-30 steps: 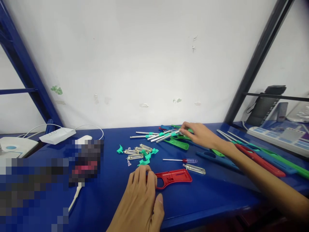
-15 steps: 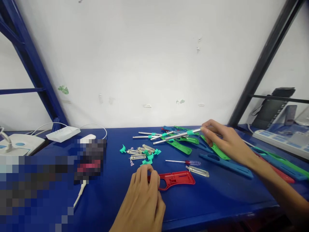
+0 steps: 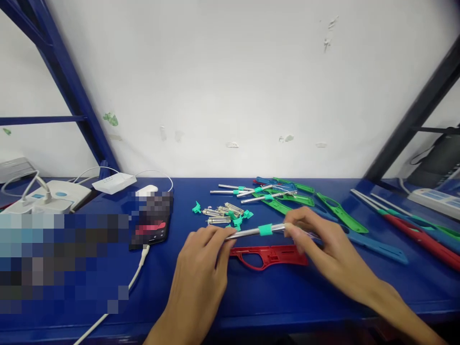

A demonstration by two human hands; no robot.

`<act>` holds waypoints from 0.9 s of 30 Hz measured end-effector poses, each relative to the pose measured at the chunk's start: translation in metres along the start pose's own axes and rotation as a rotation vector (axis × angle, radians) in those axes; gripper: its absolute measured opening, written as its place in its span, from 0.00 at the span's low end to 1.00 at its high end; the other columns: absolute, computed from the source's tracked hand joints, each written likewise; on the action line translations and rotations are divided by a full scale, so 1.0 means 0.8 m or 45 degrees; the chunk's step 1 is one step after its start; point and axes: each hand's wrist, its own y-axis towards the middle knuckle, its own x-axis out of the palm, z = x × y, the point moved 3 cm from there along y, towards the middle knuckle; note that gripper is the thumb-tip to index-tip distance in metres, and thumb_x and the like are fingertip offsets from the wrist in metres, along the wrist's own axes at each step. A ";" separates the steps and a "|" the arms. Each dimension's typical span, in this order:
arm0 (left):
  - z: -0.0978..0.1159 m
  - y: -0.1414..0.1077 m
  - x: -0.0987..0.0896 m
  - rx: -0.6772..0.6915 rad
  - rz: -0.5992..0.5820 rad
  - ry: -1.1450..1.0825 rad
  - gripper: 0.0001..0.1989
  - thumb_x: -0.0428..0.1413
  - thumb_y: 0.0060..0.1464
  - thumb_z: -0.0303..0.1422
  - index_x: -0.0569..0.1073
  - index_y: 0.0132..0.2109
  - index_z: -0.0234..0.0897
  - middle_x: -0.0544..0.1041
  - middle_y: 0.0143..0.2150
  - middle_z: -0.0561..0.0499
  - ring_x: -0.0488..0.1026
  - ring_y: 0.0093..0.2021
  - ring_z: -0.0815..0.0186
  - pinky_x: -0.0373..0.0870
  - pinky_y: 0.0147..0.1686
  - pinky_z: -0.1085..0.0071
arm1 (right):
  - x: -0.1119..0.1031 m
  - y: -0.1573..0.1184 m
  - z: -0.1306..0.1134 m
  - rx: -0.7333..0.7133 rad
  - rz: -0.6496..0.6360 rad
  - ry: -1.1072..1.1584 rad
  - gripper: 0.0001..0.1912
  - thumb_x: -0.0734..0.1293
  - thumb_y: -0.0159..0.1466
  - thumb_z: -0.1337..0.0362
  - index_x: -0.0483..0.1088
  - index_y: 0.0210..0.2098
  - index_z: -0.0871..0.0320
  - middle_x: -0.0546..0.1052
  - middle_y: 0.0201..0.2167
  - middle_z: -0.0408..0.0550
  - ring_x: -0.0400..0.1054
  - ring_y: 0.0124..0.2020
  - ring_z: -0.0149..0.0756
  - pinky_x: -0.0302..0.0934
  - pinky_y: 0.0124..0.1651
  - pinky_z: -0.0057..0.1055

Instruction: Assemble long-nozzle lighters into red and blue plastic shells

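A metal lighter tube (image 3: 250,232) with a teal collar is held level between my two hands. My left hand (image 3: 203,261) pinches its left end, and my right hand (image 3: 318,242) grips the right end. Just below it lies a red lighter handle half (image 3: 276,257), inner side up, with an oval trigger opening. Behind my left hand sit several clear fuel tanks (image 3: 219,220) and small teal trigger pieces (image 3: 237,223). The screwdriver and the loose tank on the right are mostly hidden by my right hand.
More metal tubes (image 3: 233,192) lie at the back beside green handle halves (image 3: 343,213). A blue handle half (image 3: 377,244) is right of my hand, with assembled lighters (image 3: 413,227) beyond. To the left are a phone (image 3: 163,232), a white cable (image 3: 134,278) and a power strip (image 3: 61,191).
My right hand has brought the metal tube from the back pile down above the red handle half. My left hand has left that handle half and taken the tube's other end.
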 end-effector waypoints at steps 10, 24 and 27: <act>0.013 -0.004 0.006 0.148 -0.079 0.113 0.19 0.51 0.70 0.20 0.70 0.63 0.40 0.79 0.48 0.46 0.75 0.44 0.54 0.70 0.44 0.57 | 0.018 0.004 -0.014 -0.255 -0.077 -0.189 0.04 0.64 0.77 0.64 0.71 0.47 0.48 0.78 0.41 0.39 0.73 0.35 0.31 0.64 0.39 0.29; -0.021 0.000 -0.014 -0.022 -0.498 0.050 0.11 0.52 0.70 0.25 0.78 0.49 0.42 0.77 0.46 0.49 0.75 0.41 0.57 0.70 0.42 0.58 | 0.062 0.008 -0.019 -0.273 -0.296 -0.328 0.11 0.62 0.78 0.61 0.77 0.52 0.48 0.81 0.45 0.44 0.77 0.41 0.38 0.68 0.47 0.37; -0.031 -0.001 -0.017 -0.100 -0.518 0.027 0.11 0.52 0.68 0.23 0.77 0.47 0.41 0.78 0.46 0.49 0.75 0.43 0.57 0.70 0.45 0.58 | 0.070 0.006 -0.019 -0.317 -0.313 -0.386 0.14 0.61 0.78 0.64 0.76 0.56 0.50 0.81 0.47 0.47 0.78 0.45 0.41 0.70 0.51 0.40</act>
